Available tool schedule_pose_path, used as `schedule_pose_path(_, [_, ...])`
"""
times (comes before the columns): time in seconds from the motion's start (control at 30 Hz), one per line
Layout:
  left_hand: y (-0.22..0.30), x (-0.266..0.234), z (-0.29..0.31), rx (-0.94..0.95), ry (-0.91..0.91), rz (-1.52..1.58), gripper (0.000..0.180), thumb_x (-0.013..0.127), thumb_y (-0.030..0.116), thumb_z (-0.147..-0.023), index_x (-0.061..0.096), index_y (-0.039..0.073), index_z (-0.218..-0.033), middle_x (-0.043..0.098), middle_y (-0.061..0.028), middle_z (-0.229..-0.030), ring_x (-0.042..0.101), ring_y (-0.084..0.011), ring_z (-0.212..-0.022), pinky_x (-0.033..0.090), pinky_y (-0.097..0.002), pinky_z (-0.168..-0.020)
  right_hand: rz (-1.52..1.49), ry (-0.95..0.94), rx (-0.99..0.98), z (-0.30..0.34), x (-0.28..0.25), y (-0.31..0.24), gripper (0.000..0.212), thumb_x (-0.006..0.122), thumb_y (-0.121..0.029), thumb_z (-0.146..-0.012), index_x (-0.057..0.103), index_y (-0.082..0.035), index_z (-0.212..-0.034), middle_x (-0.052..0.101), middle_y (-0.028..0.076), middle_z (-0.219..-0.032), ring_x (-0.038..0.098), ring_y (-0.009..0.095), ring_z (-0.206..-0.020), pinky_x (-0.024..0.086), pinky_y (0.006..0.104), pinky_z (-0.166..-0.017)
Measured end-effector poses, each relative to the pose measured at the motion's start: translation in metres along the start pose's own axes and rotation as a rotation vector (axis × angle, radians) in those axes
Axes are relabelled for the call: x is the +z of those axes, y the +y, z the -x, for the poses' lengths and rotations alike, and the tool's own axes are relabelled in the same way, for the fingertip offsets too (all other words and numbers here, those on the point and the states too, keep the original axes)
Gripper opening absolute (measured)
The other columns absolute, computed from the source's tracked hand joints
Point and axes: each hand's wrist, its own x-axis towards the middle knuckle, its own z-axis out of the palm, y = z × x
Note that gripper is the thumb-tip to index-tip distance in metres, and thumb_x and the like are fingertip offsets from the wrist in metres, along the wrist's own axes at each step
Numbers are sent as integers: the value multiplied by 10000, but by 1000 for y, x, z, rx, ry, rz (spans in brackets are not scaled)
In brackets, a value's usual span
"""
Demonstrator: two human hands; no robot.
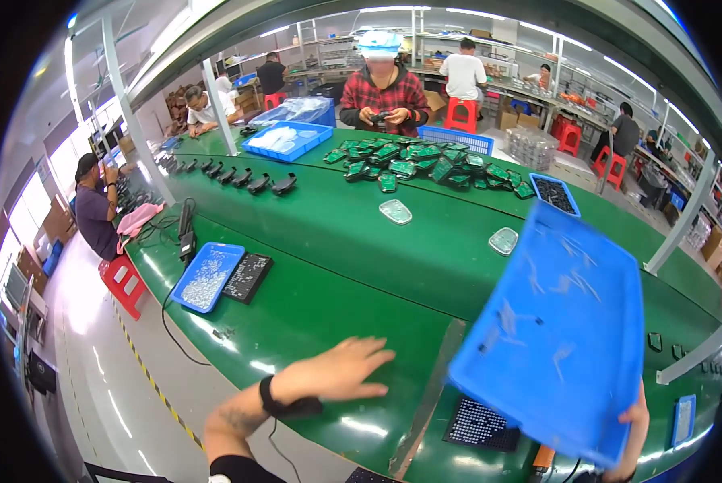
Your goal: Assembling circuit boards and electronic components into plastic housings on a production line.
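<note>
My right hand (636,419) grips the right edge of a large blue plastic tray (606,322), partly hidden behind it. The tray is tilted up above the green bench (329,302), its inside facing me, with several thin clear strips and a few dark bits in it. Over the bench, left of the tray, my left hand (349,370) is stretched out, fingers apart, holding nothing. A black plate with rows of small pale parts (475,423) lies below the tray's lower edge, partly covered. Close by is an orange-handled tool (543,457).
A small blue tray of clear bits (206,278) and a black holed plate (248,278) lie at left, near a black corded tool (187,235). Green circuit boards (409,161) pile up opposite, before a person in red plaid (385,97). Metal posts (683,213) rise from the bench.
</note>
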Motion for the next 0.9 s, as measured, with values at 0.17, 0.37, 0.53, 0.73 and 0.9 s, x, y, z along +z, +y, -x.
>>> schedule_pose_path(0.17, [21, 72, 86, -264, 61, 129, 577, 585, 382, -818, 411, 40, -1249, 412, -270, -1264, 378, -403, -1199, 300, -449, -1006, 28, -178, 100, -116, 100, 46, 713, 445, 0, -638, 318, -23, -1339, 528, 113, -1092, 536, 198, -884, 462, 285, -753])
schedule_pose_path(0.37, [47, 141, 83, -601, 651, -55, 395, 628, 308, -769, 561, 82, -1085, 505, -154, -1204, 456, -336, -1141, 312, -453, -982, -29, -363, 12, -250, 259, 165, 686, 480, 22, -580, 400, -13, -1261, 540, 86, -946, 509, 181, -784, 451, 269, -655])
schedule_pose_path(0.53, [51, 137, 74, -648, 871, -99, 262, 647, 237, -709, 621, 98, -930, 569, -66, -1100, 501, -267, -1068, 335, -432, -940, -133, -302, -106, -294, 369, 269, 739, 485, 89, -568, 363, -9, -1290, 526, 91, -924, 497, 168, -754, 426, 260, -533])
schedule_pose_path(0.73, [58, 132, 61, -630, 805, -92, 260, 632, 192, -690, 613, 82, -924, 578, -75, -1069, 506, -280, -1038, 337, -427, -924, -33, -73, -264, -315, 438, 367, 774, 504, 43, -598, 278, -4, -1337, 521, 155, -1044, 532, 238, -863, 469, 312, -650])
schedule_pose_path(0.9, [58, 135, 69, -609, 732, -185, 284, 583, 109, -778, 570, 40, -1053, 570, -125, -1086, 532, -291, -1018, 395, -429, -880, 195, -34, -217, -261, 477, 387, 701, 534, -38, -621, 331, 11, -1291, 468, 275, -1169, 485, 379, -1066, 407, 393, -902])
